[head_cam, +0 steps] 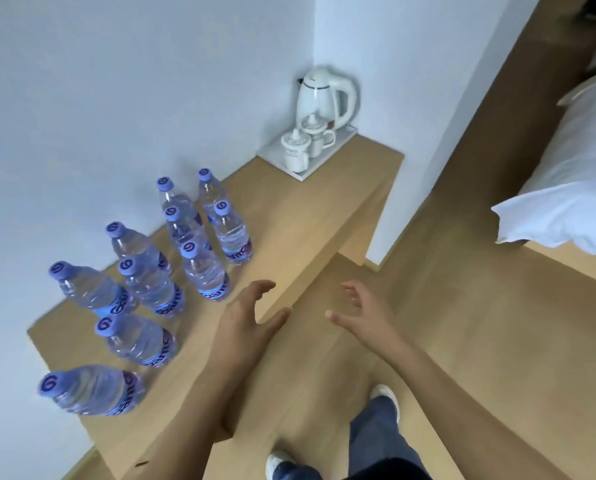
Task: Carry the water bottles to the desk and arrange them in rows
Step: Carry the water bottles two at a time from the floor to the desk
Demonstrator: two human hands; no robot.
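Left hand and right hand hover released, fingers spread, grasping nothing, over the desk edge; ten capped water bottles stand upright in rows beside the wall; kettle and cups on a tray farther along.

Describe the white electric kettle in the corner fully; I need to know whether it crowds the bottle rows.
The white plastic electric kettle stands upright on a white rectangular tray at the far corner of the light wooden desk, against the walls. It has a loop handle, closed lid, dark band and spout. Two white lidded cups stand before it. Neither hand touches it.
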